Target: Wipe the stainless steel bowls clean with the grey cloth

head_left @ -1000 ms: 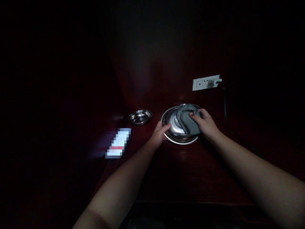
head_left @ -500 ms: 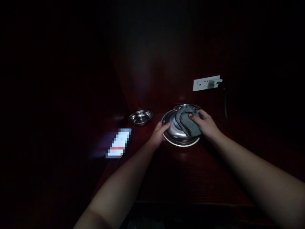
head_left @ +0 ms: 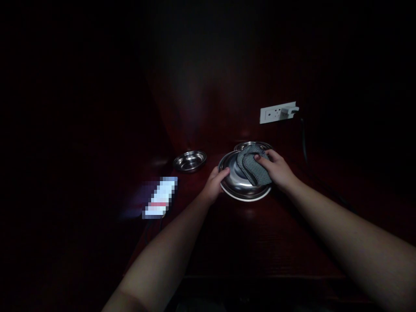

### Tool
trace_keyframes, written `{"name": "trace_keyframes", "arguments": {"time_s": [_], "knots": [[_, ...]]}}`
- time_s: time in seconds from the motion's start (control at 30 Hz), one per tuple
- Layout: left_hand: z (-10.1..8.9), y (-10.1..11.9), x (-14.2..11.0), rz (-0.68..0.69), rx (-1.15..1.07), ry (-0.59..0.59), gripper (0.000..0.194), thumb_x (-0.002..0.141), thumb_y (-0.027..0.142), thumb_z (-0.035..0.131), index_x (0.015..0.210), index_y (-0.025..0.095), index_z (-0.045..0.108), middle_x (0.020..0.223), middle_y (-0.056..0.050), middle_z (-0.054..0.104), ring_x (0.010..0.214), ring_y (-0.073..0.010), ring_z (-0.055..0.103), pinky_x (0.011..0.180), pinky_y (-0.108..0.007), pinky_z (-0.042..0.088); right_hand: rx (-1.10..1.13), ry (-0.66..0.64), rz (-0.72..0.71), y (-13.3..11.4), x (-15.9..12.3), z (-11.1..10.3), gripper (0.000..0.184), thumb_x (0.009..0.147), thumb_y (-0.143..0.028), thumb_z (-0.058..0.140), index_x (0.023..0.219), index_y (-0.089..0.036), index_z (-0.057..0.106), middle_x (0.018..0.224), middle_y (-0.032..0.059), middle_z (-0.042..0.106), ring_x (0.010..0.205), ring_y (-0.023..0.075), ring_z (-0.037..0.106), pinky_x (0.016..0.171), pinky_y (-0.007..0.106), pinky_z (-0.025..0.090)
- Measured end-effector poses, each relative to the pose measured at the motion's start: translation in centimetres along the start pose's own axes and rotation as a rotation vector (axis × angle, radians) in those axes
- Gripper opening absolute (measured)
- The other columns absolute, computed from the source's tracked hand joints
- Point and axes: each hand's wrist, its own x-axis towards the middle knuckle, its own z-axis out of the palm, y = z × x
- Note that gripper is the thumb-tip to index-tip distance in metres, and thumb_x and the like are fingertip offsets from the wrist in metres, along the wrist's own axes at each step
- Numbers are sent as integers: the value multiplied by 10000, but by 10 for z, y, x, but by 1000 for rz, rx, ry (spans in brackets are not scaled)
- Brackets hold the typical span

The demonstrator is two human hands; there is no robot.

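A shiny round metal dish [head_left: 232,180] is tilted above the dark red table, its left rim gripped by my left hand [head_left: 214,184] with the thumb on the inside. My right hand [head_left: 276,167] pinches a folded grey cloth [head_left: 253,167] with a patterned edge, which lies against the dish's right side. The cloth covers part of the dish, and the fingers beneath it are hidden. Just behind sits another metal dish [head_left: 251,144], partly covered by the held one. A smaller-looking metal dish [head_left: 190,161] stands by itself further left.
A lit phone [head_left: 160,197], its screen blurred out, lies at the table's left side with a cable by it. On the back wall a white socket plate [head_left: 271,113] holds a plug, and a dark cord [head_left: 303,141] hangs down. The table's [head_left: 260,247] front edge is dim.
The whole view has shifted slightly, so everything sits a little further left. Both hands keep their holds on the dish and the cloth, with hardly any movement between them.
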Motion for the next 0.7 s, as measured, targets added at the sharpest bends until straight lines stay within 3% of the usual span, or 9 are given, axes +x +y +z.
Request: {"name": "trace_keyframes", "arguments": {"time_s": [0.7], "knots": [[1, -1, 1, -1, -9, 12, 427, 683, 361, 668, 1061, 188, 569, 954, -53, 658, 798, -172, 624, 683, -289, 491, -50, 16, -18, 1, 0, -1, 367, 644, -526, 645, 796, -209, 539, 742, 6, 591, 659, 167, 538, 594, 299, 413]]}}
